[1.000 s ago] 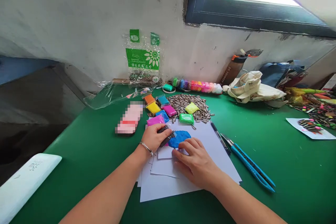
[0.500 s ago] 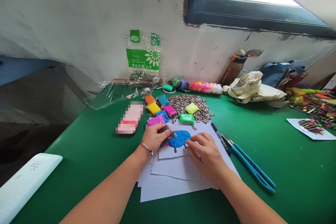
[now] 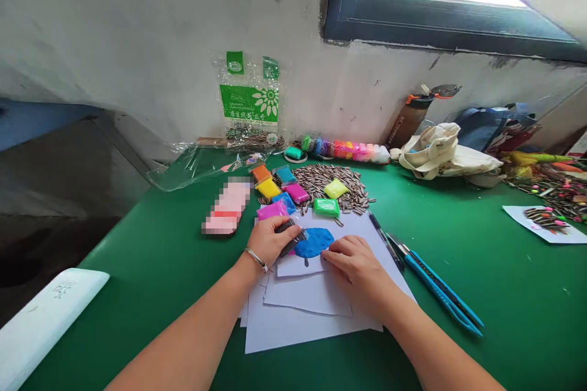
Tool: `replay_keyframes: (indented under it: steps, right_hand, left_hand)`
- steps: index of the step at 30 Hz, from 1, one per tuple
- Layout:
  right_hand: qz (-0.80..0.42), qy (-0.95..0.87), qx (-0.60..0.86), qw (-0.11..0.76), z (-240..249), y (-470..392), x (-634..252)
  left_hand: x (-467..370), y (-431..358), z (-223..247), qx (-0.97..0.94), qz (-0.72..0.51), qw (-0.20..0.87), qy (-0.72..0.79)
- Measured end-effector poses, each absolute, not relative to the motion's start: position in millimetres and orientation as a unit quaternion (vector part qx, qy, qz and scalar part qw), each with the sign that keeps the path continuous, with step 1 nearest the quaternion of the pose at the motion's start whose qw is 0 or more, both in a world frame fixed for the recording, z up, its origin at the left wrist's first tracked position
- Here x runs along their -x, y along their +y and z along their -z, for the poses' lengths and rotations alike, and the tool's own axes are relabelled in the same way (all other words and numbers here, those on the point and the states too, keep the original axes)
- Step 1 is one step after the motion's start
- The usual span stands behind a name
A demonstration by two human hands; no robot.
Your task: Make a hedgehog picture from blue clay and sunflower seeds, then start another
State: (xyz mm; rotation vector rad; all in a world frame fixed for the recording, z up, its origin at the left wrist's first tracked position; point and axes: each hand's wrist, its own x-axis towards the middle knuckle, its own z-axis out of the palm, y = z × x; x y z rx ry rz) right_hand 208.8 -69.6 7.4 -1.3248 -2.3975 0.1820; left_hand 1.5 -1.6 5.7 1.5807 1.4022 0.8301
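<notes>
The right hand [image 3: 355, 263] has moved in at the four o'clock edge of the flat blue clay oval [image 3: 316, 243] on white paper [image 3: 293, 267], hiding a dark piece visible earlier; I cannot tell whether its fingertips grip it. One small dark oval piece [image 3: 307, 262] shows at six o'clock. At nine, the left hand [image 3: 268, 243] clamps a dark plastic-wrapped packet [image 3: 288, 247].
</notes>
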Motion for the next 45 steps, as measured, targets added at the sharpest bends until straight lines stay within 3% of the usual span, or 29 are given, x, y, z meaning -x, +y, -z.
replay_keyframes:
  steps: [27,36,45]
  right_hand:
    - [-0.063,-0.876,0.443,0.18,-16.0,-70.5,-214.4]
    - [-0.076,-0.868,0.442,0.211,-10.0,-66.3,-217.1]
    - [-0.097,-0.866,0.45,0.193,-46.8,-54.0,-199.6]
  left_hand:
    - [-2.0,-1.9,-7.9,-0.622,-0.338,0.421,0.567]
    - [-1.4,-1.5,-6.8,-0.608,-0.352,0.451,0.55]
    - [8.2,1.8,-4.9,-0.547,-0.41,0.528,0.503]
